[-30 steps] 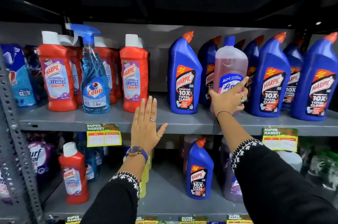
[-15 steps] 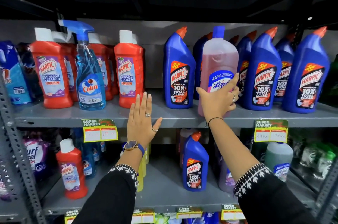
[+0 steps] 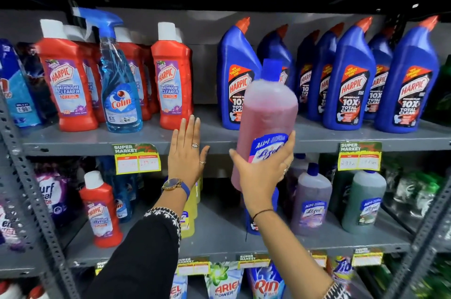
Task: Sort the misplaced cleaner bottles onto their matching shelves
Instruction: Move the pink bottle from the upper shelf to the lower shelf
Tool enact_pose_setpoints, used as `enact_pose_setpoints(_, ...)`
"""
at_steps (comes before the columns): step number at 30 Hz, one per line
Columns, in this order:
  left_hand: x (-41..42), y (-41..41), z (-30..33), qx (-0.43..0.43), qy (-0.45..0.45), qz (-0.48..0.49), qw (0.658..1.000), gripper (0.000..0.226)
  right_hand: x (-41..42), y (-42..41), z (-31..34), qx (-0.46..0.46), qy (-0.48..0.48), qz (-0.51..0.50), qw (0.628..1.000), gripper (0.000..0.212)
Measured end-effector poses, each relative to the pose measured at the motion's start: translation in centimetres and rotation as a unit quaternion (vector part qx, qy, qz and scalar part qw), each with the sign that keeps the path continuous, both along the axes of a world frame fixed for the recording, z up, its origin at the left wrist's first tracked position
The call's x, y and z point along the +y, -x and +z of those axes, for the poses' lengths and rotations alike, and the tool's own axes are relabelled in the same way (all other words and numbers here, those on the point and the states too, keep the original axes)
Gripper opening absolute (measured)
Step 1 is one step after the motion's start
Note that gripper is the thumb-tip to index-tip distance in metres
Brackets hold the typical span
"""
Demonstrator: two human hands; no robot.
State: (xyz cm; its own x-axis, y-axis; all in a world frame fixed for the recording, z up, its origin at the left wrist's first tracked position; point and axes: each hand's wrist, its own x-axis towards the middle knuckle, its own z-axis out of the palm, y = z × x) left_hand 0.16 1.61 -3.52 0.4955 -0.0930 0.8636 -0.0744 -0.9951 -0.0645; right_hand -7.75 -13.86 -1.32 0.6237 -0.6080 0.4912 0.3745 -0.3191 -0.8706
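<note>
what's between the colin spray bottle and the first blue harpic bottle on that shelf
In the head view, one red Harpic bathroom cleaner stands between the Colin spray bottle and the blue Harpic bottle; otherwise bare shelf.

I count one pink Lizol bottle (image 3: pixel 267 125), one Colin spray bottle (image 3: pixel 120 93), two Super Market price tags (image 3: pixel 136 158) on upper shelf edge.

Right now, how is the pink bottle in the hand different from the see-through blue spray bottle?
The pink Lizol bottle has a plain blue cap; the clear blue Colin spray bottle has a trigger. The pink one is held tilted off the shelf in the right hand; the spray one stands upright among red bottles. Both show liquid inside.
</note>
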Motion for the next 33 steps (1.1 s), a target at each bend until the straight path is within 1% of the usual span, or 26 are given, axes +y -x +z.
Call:
enact_pose_setpoints(4,0.3,0.1,-0.5,-0.008,-0.004,0.0,1.0,0.064,0.7,0.8,-4.5,0.004,-0.046,0.056,0.997,0.13)
enact_pose_setpoints(9,0.5,-0.3,-0.8,-0.028,-0.027,0.019,0.999,0.063,0.8,1.1,-9.9,0.036,-0.018,0.062,0.997,0.13)
enact_pose_setpoints(13,0.6,-0.7,-1.0,-0.049,-0.024,0.007,0.998,0.062,1.2,0.9,-13.1,0.081,0.012,0.08,0.993,0.128)
enact_pose_setpoints(17,0.5,-0.9,-1.0,-0.058,-0.029,0.006,0.998,0.064,1.8,0.2,-15.4,0.115,0.02,0.104,0.988,0.126)
enact_pose_setpoints(21,0.6,-1.0,-1.2,-0.069,-0.033,0.012,0.997,0.063,2.1,-0.9,-17.3,0.119,0.027,0.123,0.985,0.123)
enact_pose_setpoints(33,0.4,-1.6,-1.6,-0.099,-0.031,0.013,0.994,0.059,3.7,-7.0,-21.8,0.196,0.044,0.098,0.975,0.123)
